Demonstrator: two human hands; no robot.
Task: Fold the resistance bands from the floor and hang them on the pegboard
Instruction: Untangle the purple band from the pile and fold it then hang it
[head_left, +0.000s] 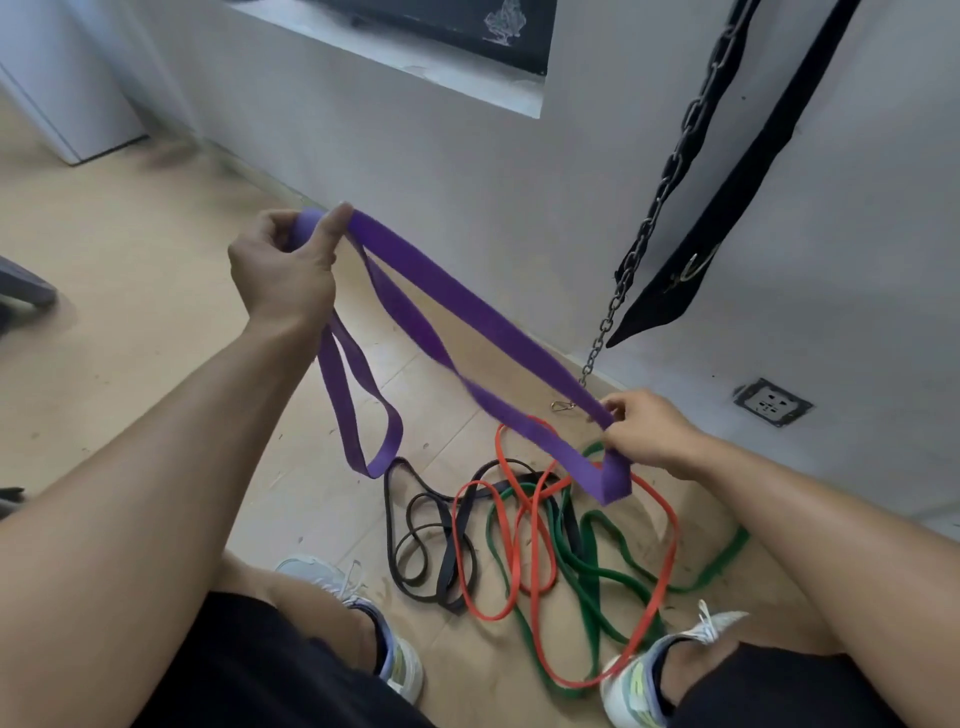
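A wide purple resistance band stretches in the air between my hands. My left hand grips one end of it up high at the left, and a loop of the band hangs down below that wrist. My right hand pinches the band lower at the right, where it bends into a fold. On the floor below lie a red band, a green band and a black band, tangled together in a loose pile. No pegboard is in view.
A steel chain with a clip and a black strap hang against the white wall at the right. A wall socket sits low on that wall. My two shoes stand beside the pile. A white cabinet is far left.
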